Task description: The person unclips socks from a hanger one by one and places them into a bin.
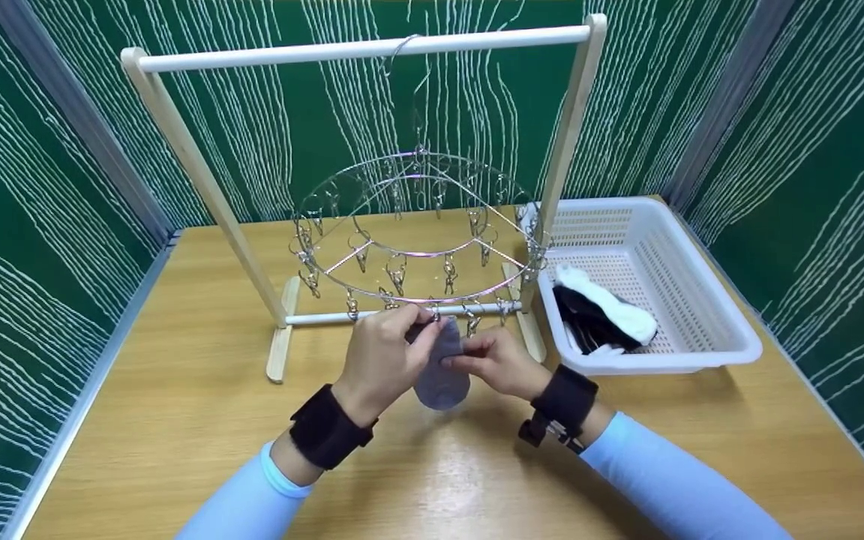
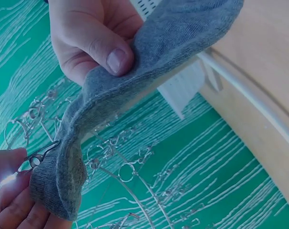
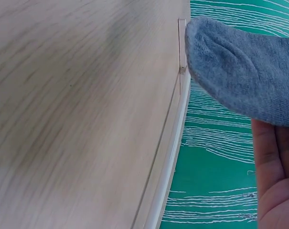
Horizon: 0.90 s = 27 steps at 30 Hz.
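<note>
A grey sock (image 1: 443, 386) hangs toe down below the front rim of a round metal clip hanger (image 1: 421, 254). With thumb and fingers, my left hand (image 1: 383, 360) pinches a metal clip (image 2: 36, 160) at the sock's cuff; the left wrist view shows the clip's jaws on the cuff fabric. Farther down the sock, my right hand (image 1: 503, 364) pinches its side between thumb and fingers. The toe end dangles free in the right wrist view, and part of the cuff is hidden behind my left fingers.
A wooden stand with a white top bar (image 1: 289, 54) carries the hanger, which has many other clips. To the right, a white plastic basket (image 1: 743, 352) holds a white sock (image 1: 616, 311) and black fabric (image 1: 582, 315). Green walls with white lines enclose the wooden table (image 1: 177, 420).
</note>
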Motion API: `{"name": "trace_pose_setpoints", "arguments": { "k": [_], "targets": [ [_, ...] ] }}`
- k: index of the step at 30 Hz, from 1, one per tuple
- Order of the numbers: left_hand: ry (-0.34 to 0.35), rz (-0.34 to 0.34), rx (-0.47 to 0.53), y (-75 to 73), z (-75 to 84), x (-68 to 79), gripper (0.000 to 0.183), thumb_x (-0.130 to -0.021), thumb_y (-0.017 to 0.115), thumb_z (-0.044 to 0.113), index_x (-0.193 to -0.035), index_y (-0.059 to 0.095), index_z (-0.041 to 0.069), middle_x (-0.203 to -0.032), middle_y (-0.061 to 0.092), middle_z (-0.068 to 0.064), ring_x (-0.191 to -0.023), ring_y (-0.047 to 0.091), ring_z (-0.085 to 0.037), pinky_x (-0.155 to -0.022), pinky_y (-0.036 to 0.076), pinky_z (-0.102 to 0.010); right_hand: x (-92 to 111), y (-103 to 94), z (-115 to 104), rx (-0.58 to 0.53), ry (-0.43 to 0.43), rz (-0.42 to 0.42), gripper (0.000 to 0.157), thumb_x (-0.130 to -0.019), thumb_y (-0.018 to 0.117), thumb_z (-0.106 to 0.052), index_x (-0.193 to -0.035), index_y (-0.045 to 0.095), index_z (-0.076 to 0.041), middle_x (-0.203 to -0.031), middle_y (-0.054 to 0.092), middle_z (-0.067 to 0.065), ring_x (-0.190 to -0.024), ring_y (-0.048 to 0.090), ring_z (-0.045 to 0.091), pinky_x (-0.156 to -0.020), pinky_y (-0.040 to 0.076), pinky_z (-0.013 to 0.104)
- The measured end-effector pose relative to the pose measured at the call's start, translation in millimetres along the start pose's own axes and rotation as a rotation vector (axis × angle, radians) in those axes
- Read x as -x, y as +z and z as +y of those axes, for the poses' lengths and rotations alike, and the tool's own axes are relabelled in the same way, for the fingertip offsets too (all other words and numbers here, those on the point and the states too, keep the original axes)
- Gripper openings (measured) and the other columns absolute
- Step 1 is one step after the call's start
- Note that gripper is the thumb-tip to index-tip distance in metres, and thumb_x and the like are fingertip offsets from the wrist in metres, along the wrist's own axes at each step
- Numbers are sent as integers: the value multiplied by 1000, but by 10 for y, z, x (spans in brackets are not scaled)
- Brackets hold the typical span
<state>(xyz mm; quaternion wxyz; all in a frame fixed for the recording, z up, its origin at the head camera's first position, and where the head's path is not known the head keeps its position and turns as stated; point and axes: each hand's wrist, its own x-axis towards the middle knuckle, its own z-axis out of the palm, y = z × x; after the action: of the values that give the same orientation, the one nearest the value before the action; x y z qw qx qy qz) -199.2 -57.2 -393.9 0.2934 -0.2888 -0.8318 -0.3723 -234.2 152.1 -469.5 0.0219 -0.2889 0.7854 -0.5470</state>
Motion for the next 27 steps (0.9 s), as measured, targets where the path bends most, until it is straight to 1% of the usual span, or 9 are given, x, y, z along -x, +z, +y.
{"name": "trace_pose_setpoints", "arguments": {
  "k": [3, 7, 11, 14, 16, 18, 22, 25, 27],
  "targets": [
    [5, 7, 3, -5, -2, 1, 15, -96, 79, 4, -82, 73, 1, -75, 76, -9, -61, 67, -15, -55, 52, -27, 5, -1, -2, 4, -2, -7, 11, -94, 78, 2, -101, 81, 10, -90, 80, 27, -70, 66, 1, -67, 55, 15],
    [6, 12, 3, -13, -10, 2, 16, -96, 79, 3, -81, 73, 2, -71, 73, -7, -57, 60, -13, -54, 42, -20, 22, 2, 24, 3, -34, -12, 10, -93, 79, 4, -99, 81, 11, -90, 80, 27, -71, 70, 3, -67, 58, 16],
    [7, 12, 11, -22, -16, -7, 13, -96, 78, 2, -83, 74, 1, -76, 78, -8, -56, 58, -12, -52, 40, -21, 61, -6, 41, -4, -47, -34, 6, -93, 78, 5, -91, 80, 10, -83, 79, 27, -66, 65, 1, -62, 54, 14],
    [13, 20, 20, -36, -17, -18, 10, -95, 80, 4, -86, 75, 1, -83, 82, -10, -63, 71, -16, -56, 54, -27, 96, -28, 37, 4, -36, -50, 11, -94, 77, 4, -85, 79, 8, -73, 75, 25, -58, 54, -2, -56, 44, 13],
    [14, 27, 33, -43, -23, -22, 9, -94, 81, 5, -88, 76, 1, -87, 83, -11, -71, 78, -21, -63, 62, -34, 116, -47, 41, 7, -35, -62, 10, -94, 77, 4, -86, 79, 8, -75, 76, 25, -59, 57, -2, -56, 46, 13],
    [13, 34, 42, -48, -32, -22, 9, -93, 83, 6, -88, 76, 2, -89, 83, -12, -82, 83, -24, -73, 67, -41, 135, -68, 39, 18, -34, -72, 8, -95, 77, 3, -90, 81, 7, -79, 78, 24, -63, 62, 0, -59, 51, 14],
    [-9, 31, 44, -57, -42, -14, 12, -93, 85, 7, -90, 75, 1, -90, 83, -13, -84, 83, -26, -77, 67, -43, 183, -119, 28, 44, -29, -80, 7, -95, 77, 3, -99, 82, 7, -94, 82, 23, -78, 75, 8, -70, 62, 19],
    [-28, 29, 22, -67, -45, -8, 14, -92, 86, 9, -92, 76, 1, -92, 83, -13, -86, 83, -27, -79, 67, -42, 227, -169, 0, 46, -8, -68, 9, -94, 77, 4, -101, 82, 8, -98, 81, 25, -80, 78, 11, -72, 63, 21],
    [-34, 31, 8, -73, -53, -5, 14, -91, 87, 10, -93, 77, 1, -93, 83, -13, -88, 83, -27, -81, 67, -41, 257, -215, -31, 55, -2, -49, 7, -94, 78, 5, -98, 81, 8, -98, 81, 25, -79, 78, 13, -71, 64, 22]
  ]
}}
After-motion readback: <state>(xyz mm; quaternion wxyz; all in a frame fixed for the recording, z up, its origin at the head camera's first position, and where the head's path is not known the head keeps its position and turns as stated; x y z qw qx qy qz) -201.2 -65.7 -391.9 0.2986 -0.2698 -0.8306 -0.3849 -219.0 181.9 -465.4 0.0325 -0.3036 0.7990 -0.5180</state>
